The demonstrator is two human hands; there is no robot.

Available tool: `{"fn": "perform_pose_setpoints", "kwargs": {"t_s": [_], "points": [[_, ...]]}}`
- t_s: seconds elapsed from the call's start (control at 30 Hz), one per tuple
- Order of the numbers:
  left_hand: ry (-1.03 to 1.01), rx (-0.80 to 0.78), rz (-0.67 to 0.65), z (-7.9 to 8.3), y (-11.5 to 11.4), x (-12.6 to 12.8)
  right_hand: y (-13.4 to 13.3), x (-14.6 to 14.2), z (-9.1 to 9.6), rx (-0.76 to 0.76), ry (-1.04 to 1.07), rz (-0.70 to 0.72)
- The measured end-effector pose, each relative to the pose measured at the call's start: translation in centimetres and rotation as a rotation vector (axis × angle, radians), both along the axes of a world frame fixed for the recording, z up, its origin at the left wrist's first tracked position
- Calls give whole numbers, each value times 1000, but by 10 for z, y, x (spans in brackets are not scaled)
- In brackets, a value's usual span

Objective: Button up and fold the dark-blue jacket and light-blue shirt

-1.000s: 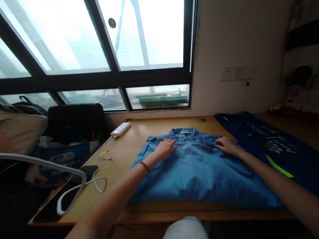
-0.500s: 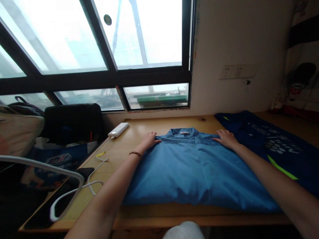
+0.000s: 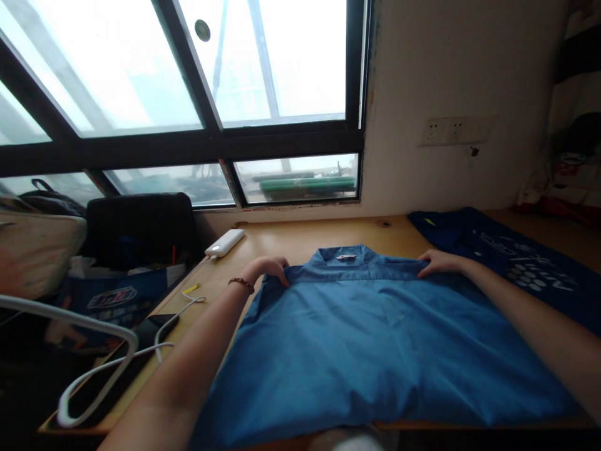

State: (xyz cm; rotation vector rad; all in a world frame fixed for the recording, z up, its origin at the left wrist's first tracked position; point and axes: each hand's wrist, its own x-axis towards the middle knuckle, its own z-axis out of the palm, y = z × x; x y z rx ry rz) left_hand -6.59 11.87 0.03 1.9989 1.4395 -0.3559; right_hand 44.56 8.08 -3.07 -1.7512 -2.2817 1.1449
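Now we have both hands at the far edge of the blue work shirt [image 3: 375,338], which lies flat on the wooden bench [image 3: 300,235] with its collar toward the window [image 3: 263,69]. Our left hand [image 3: 267,268] curls over the shirt's left shoulder corner, the fingers bent down onto the fabric in what looks like a pinching grip, though the fingertips are hidden, so we cannot tell for sure that cloth is caught. Our right hand [image 3: 439,262] rests on the right shoulder just beside the collar, fingers closing lightly on the seam.

We judge this to be the squaring-up step of a fold: shoulders pinned, body spread toward us. A next move would call for an even hold at both corners so the cloth travels without skewing.

Right of the shirt lies a dark navy garment [image 3: 511,263]; left of it sit a white power bank [image 3: 226,242] and its cable [image 3: 117,366].
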Motion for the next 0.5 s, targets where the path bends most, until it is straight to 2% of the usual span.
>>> {"fn": "perform_pose_setpoints", "kwargs": {"t_s": [0.07,0.1,0.23,0.33,0.4,0.43,0.5], "points": [[-11,178,-14,19,-2,3,2,-1,20,-4,45,-25],[0,331,6,32,-4,5,3,0,34,44,59,-49],[105,1065,228,94,-22,13,3,2,104,362,98,-186],[129,1387,347,129,-47,19,-11,3,150,652,67,-243],[121,1487,372,138,-68,23,-27,1,168,859,-15,-239],[114,1507,364,138,-79,25,-37,0,170,945,-60,-230],[106,1494,315,125,-104,25,-60,-3,162,1044,-130,-213]]}}
